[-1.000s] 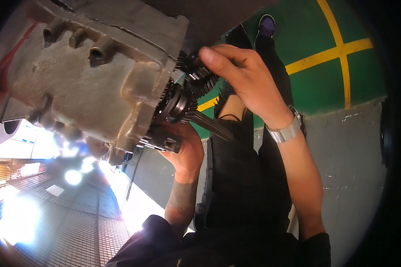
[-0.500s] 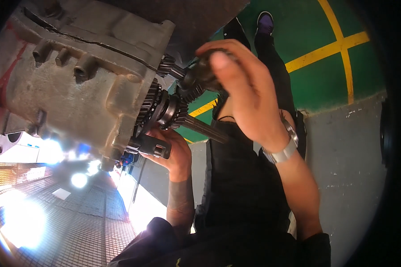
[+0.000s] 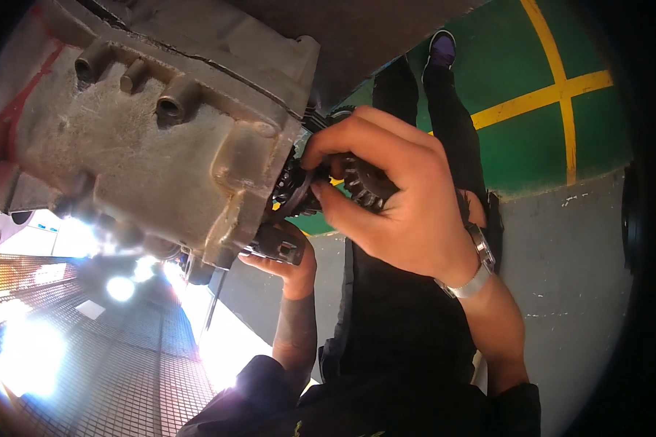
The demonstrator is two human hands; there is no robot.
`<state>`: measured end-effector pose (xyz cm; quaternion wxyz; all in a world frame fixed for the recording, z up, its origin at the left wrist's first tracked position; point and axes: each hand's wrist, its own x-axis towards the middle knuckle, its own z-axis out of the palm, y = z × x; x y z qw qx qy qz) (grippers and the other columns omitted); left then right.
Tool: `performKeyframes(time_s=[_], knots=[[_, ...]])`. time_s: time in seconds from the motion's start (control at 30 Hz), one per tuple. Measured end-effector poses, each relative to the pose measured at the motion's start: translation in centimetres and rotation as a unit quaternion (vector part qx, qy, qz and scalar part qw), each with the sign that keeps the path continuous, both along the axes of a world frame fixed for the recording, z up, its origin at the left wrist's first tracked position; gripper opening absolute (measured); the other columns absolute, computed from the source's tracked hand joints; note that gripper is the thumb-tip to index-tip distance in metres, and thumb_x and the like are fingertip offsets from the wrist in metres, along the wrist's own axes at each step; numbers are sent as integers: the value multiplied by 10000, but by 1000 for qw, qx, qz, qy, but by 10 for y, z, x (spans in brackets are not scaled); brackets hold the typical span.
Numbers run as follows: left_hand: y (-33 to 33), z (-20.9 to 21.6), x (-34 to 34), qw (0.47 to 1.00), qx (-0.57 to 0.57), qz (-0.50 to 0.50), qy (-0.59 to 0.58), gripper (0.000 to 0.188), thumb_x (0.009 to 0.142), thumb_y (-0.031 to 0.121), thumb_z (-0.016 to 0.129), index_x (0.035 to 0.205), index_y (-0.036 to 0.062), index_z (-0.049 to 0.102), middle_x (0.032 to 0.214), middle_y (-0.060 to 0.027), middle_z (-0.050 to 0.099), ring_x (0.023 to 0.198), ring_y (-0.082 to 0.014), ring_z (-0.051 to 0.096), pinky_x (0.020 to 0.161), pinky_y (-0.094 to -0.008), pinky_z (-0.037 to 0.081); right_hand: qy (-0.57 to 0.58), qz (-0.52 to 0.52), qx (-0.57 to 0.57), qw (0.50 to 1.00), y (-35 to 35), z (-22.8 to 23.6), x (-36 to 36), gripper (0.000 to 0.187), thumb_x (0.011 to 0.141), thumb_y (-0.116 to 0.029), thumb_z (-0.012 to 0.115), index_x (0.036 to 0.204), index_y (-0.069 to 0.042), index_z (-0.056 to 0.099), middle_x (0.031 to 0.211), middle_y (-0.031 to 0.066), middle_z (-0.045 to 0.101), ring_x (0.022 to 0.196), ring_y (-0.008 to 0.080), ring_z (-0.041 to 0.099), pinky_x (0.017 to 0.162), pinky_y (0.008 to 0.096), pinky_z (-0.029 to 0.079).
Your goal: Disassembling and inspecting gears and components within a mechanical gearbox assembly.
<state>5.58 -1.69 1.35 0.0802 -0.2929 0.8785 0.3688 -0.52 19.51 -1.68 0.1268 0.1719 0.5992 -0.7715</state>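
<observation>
A grey cast-metal gearbox housing (image 3: 153, 138) fills the upper left, with dark toothed gears (image 3: 288, 182) at its open right end. My right hand (image 3: 408, 189) is closed, its thumb and fingers curled round a dark gear (image 3: 368, 183) just outside that end. The fingertips press close to the housing and hide part of the gears. Below them, my left hand (image 3: 299, 266) wraps from underneath and behind a dark slotted metal rod (image 3: 278, 246) that juts from the housing. Most of its fingers are hidden by the rod.
A brown surface (image 3: 357, 36) lies behind the housing. Yellow lines (image 3: 517, 107) cross the green floor (image 3: 510, 58), which borders a grey floor area (image 3: 561, 269). A person's purple shoe (image 3: 442, 51) shows at the top. Mesh fencing (image 3: 124, 357) and bright lights are at lower left.
The housing has shifted right and slightly down in the view. My right hand has come lower and closed round a gear near the housing. The splined shaft seen earlier is now hidden.
</observation>
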Motion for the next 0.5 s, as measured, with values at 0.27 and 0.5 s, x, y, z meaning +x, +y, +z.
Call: performKeyframes(time_s=[0.27,0.5], knots=[[30,-12,-16,981,-117,-150,35,303,904,-22,457,1206,-45,445,1136,-130,546,1022,-209,563,897,-341,447,67,-28,14,997,-7,-21,2,208,697,-24,750,866,0,631,811,49,575,689,121,594,612,226,461],[48,-10,-22,964,259,48,34,470,973,393,406,1352,116,380,1339,-79,468,1184,-200,465,994,-372,346,-130,-119,-170,969,16,-25,24,356,842,-52,514,1195,-10,495,1024,26,547,825,30,477,714,172,383]])
